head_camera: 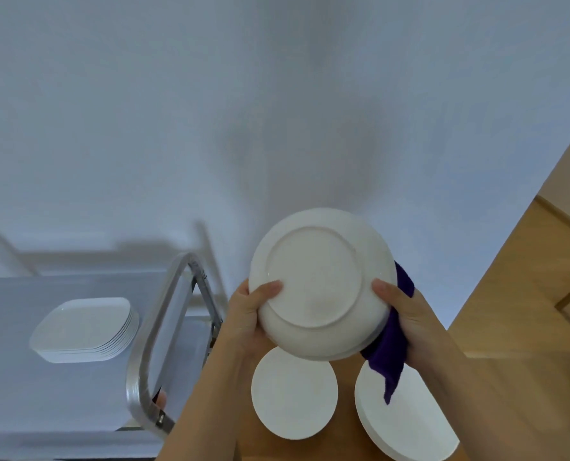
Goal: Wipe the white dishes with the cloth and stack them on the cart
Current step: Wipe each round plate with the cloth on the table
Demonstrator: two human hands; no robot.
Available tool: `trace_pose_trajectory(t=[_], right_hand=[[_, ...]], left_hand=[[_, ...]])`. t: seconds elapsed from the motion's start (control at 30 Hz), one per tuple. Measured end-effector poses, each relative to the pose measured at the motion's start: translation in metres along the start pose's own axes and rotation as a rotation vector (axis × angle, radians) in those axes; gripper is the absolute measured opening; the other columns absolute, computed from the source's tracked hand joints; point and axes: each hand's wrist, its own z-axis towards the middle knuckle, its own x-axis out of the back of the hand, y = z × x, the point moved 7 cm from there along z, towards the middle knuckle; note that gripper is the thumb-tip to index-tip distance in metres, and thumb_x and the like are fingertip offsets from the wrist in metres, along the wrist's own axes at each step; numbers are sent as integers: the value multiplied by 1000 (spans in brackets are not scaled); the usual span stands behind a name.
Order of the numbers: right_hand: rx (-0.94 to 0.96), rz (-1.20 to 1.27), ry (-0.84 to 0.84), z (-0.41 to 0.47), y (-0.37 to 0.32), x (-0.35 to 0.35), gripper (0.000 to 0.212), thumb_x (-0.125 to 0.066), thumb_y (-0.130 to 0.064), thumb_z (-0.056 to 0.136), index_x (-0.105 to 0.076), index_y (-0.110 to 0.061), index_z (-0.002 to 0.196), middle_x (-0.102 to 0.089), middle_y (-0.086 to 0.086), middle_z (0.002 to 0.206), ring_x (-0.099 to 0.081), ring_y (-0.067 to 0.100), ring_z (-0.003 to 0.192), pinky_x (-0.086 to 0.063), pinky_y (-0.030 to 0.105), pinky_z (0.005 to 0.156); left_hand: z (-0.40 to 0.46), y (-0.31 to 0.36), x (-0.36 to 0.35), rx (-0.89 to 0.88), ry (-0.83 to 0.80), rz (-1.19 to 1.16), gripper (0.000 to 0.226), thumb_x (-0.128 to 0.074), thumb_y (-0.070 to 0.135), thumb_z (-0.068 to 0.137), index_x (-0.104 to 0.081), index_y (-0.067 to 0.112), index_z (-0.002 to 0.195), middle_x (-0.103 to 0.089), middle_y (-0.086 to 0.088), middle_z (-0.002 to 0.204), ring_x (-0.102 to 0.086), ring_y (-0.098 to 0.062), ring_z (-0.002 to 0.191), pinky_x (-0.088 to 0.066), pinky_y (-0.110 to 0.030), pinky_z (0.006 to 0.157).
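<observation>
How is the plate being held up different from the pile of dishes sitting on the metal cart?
The held plate is round; the dishes on the cart are rectangular with rounded corners. The held plate is a single piece, tilted with its underside toward the camera, gripped by the left hand and right hand; the dishes on the cart lie flat in a stack, untouched. Both are plain white.

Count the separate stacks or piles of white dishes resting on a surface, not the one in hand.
3: a stack of squarish plates on the cart, plus two round piles on the wooden table. More may be hidden beyond the frame.
</observation>
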Motion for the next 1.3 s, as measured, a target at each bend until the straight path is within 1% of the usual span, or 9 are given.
trace_pose_trajectory(t=[0.1, 0.2, 0.33, 0.47, 0.57, 0.67, 0.8, 1.0, 1.3], right_hand=[[-11, -130, 319, 8, 9, 31, 74, -81, -41, 60, -53, -22, 126, -65, 10, 113, -65, 30, 94, -56, 44, 76], [197, -277, 571, 8, -13, 43, 50, -62, -44, 85, -47, -28, 129, -59, -1, 119, -57, 24, 106, -47, 48, 94], [619, -667, 348, 8, -50, -31, 34, -54, -36, 88, -53, -22, 119, -58, -6, 112, -55, 15, 106, -43, 33, 93], [929, -1338, 90, 6, -39, -118, 60, -40, -50, 88, -48, -16, 136, -43, 11, 142, -33, 28, 134, -22, 47, 111], [947, -1477, -8, 9, -36, -137, 58, -29, -53, 89, -52, -23, 133, -40, 12, 144, -28, 33, 136, -17, 58, 109], [1075, -1434, -25, 8, -44, -138, 49, -32, -40, 92, -61, -16, 123, -51, 14, 134, -42, 36, 126, -29, 59, 102], [1178, -1255, 26, 7, -54, -125, 47, -38, -33, 90, -60, -6, 121, -57, 12, 125, -51, 29, 113, -39, 45, 97], [618, -690, 95, 47, -63, -67, 46, -39, -31, 84, -45, -30, 129, -47, -15, 126, -44, 6, 119, -36, 37, 105], [386, -482, 170, 53, -34, -31, 41, -39, -35, 97, -38, -37, 138, -42, -14, 132, -46, -2, 110, -36, 30, 99]], left_hand=[[-4, 23, 4, -134, 65, 150, 55, -79, -5, 55, -64, 7, 106, -74, -12, 96, -72, -27, 81, -59, -37, 59], [-9, 48, 9, -256, 243, 545, 58, -89, 9, 47, -62, 22, 97, -72, -3, 98, -70, -20, 85, -59, -40, 69], [-11, 58, -20, -404, 288, 1050, 48, -89, 24, 55, -48, 34, 79, -58, 14, 84, -55, 1, 77, -46, -23, 60], [-8, 50, -45, -481, 248, 1303, 25, -71, 27, 76, -48, 18, 77, -54, 9, 69, -53, -9, 62, -37, -15, 47], [-15, 54, -49, -528, 204, 1457, 32, -71, 33, 79, -39, 29, 74, -48, 16, 66, -47, 1, 59, -38, -9, 49], [-27, 55, -45, -502, 172, 1430, 46, -82, 39, 65, -37, 39, 75, -50, 22, 67, -49, 7, 61, -39, -5, 48], [-36, 52, -41, -490, 190, 1394, 45, -84, 38, 62, -41, 39, 76, -52, 21, 73, -51, 6, 66, -35, -8, 45], [-45, 68, -38, -507, 201, 1176, 47, -84, 35, 47, -47, 33, 76, -56, 16, 76, -53, 17, 72, -45, -8, 51], [-42, 77, -29, -497, 304, 804, 51, -92, 22, 49, -55, 32, 83, -65, 16, 78, -62, 1, 72, -47, -16, 53]])
